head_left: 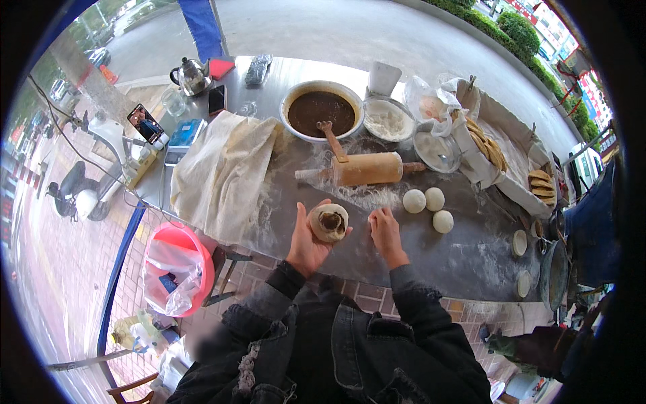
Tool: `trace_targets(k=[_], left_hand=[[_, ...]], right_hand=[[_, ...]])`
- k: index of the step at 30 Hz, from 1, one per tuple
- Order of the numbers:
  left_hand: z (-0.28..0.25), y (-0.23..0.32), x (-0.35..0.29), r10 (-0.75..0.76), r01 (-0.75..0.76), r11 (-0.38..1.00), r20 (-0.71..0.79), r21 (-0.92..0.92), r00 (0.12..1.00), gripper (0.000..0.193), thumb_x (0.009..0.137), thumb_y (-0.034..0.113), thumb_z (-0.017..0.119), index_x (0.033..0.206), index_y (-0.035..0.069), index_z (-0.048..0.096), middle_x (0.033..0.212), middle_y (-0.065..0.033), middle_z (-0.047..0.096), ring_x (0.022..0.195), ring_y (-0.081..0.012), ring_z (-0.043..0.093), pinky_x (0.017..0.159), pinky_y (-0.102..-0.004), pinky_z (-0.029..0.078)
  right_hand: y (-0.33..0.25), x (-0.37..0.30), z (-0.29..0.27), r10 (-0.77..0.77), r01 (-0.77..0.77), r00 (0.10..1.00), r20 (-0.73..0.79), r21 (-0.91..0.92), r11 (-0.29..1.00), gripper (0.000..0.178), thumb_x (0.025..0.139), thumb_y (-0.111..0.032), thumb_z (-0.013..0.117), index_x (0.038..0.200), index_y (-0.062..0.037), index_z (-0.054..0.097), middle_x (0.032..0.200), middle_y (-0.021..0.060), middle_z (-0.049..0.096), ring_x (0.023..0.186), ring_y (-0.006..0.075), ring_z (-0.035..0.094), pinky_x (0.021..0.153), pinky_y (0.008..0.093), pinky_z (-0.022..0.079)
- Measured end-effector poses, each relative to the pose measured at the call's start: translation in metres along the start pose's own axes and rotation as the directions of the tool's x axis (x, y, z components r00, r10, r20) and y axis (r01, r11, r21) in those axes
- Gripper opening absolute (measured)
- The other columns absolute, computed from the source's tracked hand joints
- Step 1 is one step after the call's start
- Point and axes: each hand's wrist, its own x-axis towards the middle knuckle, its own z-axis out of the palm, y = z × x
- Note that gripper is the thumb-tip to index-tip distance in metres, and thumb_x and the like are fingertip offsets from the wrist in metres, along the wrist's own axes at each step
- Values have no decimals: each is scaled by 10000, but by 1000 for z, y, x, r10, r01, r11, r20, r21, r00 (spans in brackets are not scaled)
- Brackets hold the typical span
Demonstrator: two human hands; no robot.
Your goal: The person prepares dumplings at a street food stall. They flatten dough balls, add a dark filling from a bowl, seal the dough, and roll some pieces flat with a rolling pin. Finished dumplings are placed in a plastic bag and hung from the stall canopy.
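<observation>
**Filled dough cupped above the bench's near edge**

A round piece of pale dough [320, 233], its top open on a dark filling, sits in the left hand [309, 237], just inside the near edge of the bench [431, 269]. That palm is turned up, its thumb and fingers wrapped around the dough. The right hand [386, 234] is just beside it, over the bench, apart from the dough; its fingers are bent and drawn together, though whether the tips pinch anything I cannot tell.

To the right lie three dough balls [443, 222], grouped closely. Beyond the hands, a thick wooden roller [367, 169] lies amid scattered white powder [377, 198]. Toward the far edge stands a bowl [285, 116] of dark paste. A pale cloth [225, 168] covers part of the left side, and a kettle [193, 79] stands near the far left corner. By the right edge, a cloth-lined tray [509, 184] holds flatbreads [486, 145].
</observation>
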Motion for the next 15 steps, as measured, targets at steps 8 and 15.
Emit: trace_targets(k=[8, 15], left_hand=[[-8, -3, 8, 109, -107, 991, -28, 81, 994, 634, 1006, 576, 238, 1330, 73, 447, 1251, -121, 554, 1146, -269, 553, 1002, -481, 438], [-4, -7, 3, 175, -175, 967, 17, 187, 984, 626, 1013, 564, 235, 1330, 66, 445, 1226, -108, 569, 1136, -235, 559, 984, -391, 453]], right_hand=[[-108, 4, -44, 5, -71, 994, 113, 586, 807, 139, 854, -105, 654, 943, -56, 561, 875, 129, 607, 748, 292, 618, 667, 350, 488], [-138, 3, -41, -179, 162, 984, 11, 374, 913, 141, 884, -113, 642, 970, -54, 547, 846, 107, 627, 680, 252, 603, 621, 342, 473]])
